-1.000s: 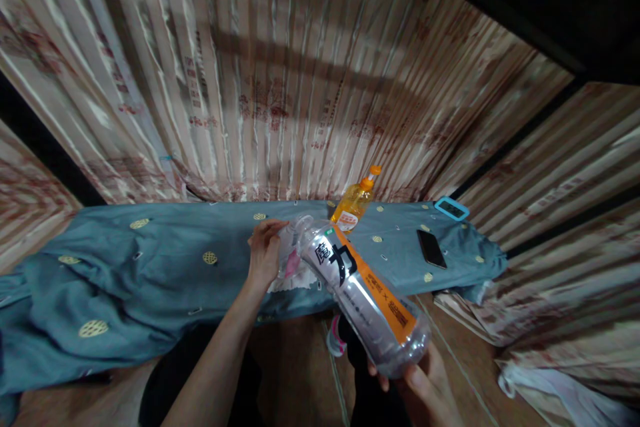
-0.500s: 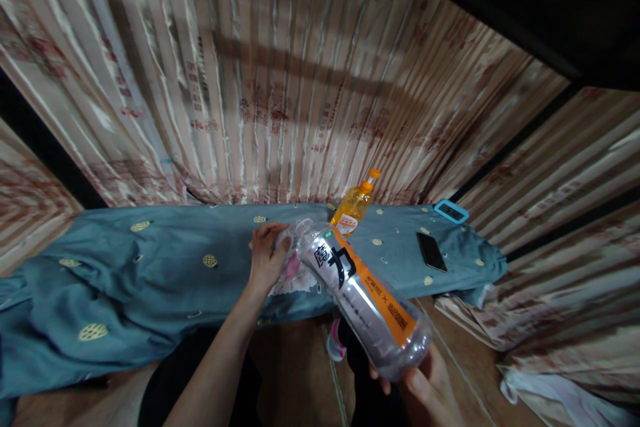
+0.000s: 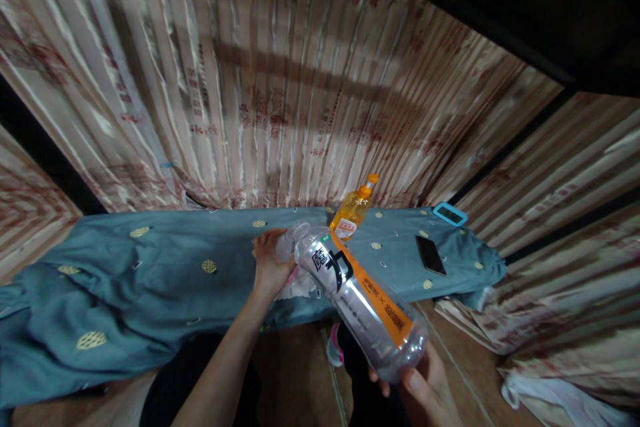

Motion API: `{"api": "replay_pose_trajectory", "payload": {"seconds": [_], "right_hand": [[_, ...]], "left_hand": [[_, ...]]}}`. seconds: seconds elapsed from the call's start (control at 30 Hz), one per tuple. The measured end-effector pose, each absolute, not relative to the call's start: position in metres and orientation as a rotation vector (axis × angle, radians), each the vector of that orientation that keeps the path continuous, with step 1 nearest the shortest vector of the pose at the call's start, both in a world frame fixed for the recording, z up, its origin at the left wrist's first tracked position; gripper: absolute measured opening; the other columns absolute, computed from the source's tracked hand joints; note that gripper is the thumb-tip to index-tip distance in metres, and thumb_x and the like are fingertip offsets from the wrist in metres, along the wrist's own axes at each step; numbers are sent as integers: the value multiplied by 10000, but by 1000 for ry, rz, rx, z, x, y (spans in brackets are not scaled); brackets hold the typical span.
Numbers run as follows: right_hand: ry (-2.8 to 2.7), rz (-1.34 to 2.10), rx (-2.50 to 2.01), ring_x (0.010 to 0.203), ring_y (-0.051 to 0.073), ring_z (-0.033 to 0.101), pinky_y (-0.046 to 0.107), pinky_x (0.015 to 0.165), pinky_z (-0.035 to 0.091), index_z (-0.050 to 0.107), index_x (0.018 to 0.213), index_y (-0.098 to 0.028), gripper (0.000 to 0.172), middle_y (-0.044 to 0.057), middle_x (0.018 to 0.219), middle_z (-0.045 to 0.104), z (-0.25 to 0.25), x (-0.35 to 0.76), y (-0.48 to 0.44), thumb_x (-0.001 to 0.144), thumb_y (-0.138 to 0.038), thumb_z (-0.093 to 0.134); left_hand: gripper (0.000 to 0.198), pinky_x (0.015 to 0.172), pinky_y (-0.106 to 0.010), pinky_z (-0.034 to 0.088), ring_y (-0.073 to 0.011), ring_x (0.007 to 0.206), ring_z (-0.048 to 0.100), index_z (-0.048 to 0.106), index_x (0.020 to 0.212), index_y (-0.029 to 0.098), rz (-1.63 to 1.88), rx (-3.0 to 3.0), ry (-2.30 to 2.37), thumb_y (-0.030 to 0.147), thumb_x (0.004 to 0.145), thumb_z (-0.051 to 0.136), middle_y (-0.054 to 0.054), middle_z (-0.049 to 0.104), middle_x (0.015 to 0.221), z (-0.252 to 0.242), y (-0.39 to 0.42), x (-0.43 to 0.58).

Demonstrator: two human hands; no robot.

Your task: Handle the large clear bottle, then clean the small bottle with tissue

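A large clear plastic bottle (image 3: 357, 300) with an orange and silver label lies tilted across the middle of the view, its neck up and to the left. My right hand (image 3: 425, 380) is closed around its base. At the neck end, my left hand (image 3: 270, 260) has its fingers closed on a small clear plastic container (image 3: 286, 247), which sits right against the bottle's mouth. Whether the two touch is hard to make out. Beneath the left hand lies a white and pink cloth or tissue (image 3: 297, 285), partly hidden.
Behind the bottle a pump bottle (image 3: 351, 212) of orange liquid stands on the teal pineapple-print cover (image 3: 175, 260). Farther right are a black phone (image 3: 431, 255) and a blue-framed device (image 3: 450, 214). A pleated curtain (image 3: 280, 80) hangs behind; a shoe (image 3: 335, 345) shows below.
My left hand has turned at the bottle's neck, so the small clear container shows more plainly. The large bottle and my right hand have barely moved.
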State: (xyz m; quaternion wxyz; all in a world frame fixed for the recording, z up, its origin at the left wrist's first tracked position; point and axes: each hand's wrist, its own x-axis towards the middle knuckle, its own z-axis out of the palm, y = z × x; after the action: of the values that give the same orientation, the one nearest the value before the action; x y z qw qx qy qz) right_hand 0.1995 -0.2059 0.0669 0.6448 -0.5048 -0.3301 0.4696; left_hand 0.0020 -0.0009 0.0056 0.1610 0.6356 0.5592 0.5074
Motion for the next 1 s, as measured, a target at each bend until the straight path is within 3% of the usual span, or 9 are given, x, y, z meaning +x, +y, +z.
{"api": "replay_pose_trajectory", "payload": {"seconds": [0.3,0.5,0.87,1.0], "right_hand": [[-714,1056,-1154,480,149,608,229,441,441,729,960,-188,582,58,669,763,65,199,-205,574,-584,911],[-707,1080,-1147,521,170,658,222,450,445,733,1002,-196,610,62,691,777,65,200,-205,568,-582,919],[-747,1098,-1161,492,146,603,233,474,439,729,990,-200,623,57,662,769,64,203,-207,563,-616,912],[-738,1107,-1166,530,163,652,223,472,449,725,1004,-203,642,53,669,769,68,202,-207,550,-614,919]], "left_hand": [[447,921,-509,482,-348,1055,587,665,1079,211,1419,1778,1610,323,657,754,-106,695,1069,4,0,4],[409,929,-498,471,-330,1044,586,660,1069,220,1440,1766,1609,363,691,719,-95,693,1062,3,0,4],[418,928,-496,472,-345,1060,593,677,1056,191,1436,1768,1625,320,662,726,-107,708,1061,6,0,6],[417,927,-497,468,-350,1070,592,679,1056,191,1434,1751,1615,317,661,726,-111,708,1064,5,0,5]]}}
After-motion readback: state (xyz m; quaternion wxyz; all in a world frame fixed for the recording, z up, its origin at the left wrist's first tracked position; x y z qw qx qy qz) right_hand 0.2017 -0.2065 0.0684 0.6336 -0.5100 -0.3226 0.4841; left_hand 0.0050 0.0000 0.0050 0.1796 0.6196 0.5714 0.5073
